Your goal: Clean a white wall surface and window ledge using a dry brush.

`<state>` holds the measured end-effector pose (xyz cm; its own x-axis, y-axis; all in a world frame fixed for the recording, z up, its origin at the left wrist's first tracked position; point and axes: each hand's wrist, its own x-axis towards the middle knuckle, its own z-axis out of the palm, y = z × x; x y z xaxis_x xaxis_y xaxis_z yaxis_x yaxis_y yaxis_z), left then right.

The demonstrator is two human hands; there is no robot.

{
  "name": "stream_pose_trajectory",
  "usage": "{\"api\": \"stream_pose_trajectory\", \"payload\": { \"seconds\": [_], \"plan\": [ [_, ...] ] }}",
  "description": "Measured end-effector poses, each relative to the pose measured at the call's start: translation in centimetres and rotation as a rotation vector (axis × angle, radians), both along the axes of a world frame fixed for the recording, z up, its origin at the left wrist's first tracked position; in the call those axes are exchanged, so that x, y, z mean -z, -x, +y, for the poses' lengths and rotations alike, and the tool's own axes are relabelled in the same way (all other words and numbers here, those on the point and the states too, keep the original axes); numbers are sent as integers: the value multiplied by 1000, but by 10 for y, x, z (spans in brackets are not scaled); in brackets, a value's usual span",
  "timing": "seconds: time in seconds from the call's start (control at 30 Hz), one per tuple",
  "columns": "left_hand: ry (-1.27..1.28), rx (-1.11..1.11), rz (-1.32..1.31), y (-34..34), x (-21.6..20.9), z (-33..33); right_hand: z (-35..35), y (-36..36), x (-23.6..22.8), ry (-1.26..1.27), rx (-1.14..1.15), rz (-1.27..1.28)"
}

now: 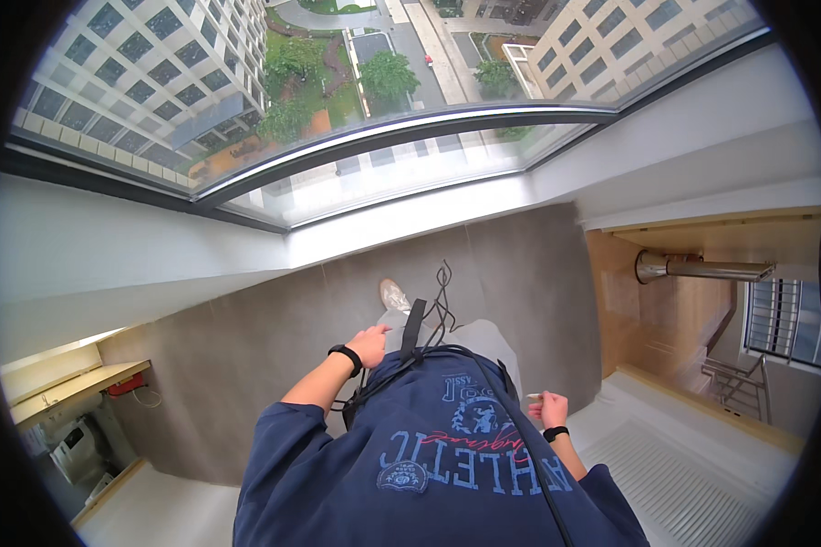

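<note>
My left hand, with a black band at the wrist, hangs in front of my body beside a black strap. One finger stretches toward the strap, apart from it, and nothing shows in the hand. On the other side, my right hand is closed at hip height, also with a black wristband. A small pale bit shows at its fingertips, too small to make out. Dark cables dangle in front of my legs, past a light shoe on the grey floor.
A large dark-framed window with a white sill curves across the front, buildings and trees far below. Right stand a wooden surface with a metal tube and a ridged white panel. Left is a wooden ledge with a red object.
</note>
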<state>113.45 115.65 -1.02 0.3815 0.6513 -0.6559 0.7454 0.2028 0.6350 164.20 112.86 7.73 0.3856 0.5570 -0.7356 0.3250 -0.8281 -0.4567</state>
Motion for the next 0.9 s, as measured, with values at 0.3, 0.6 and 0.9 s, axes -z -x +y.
{"api": "stream_pose_trajectory", "payload": {
  "seconds": [0.3,0.6,0.9],
  "plan": [
    [39,-1823,-376,44,35,-107,140,7,-9,-10,-201,-33],
    [658,-854,25,-144,25,-188,313,31,-54,-89,-584,-34],
    [400,-1449,-79,-245,-6,-163,416,69,-46,-100,-1058,-139]
  ]
}}
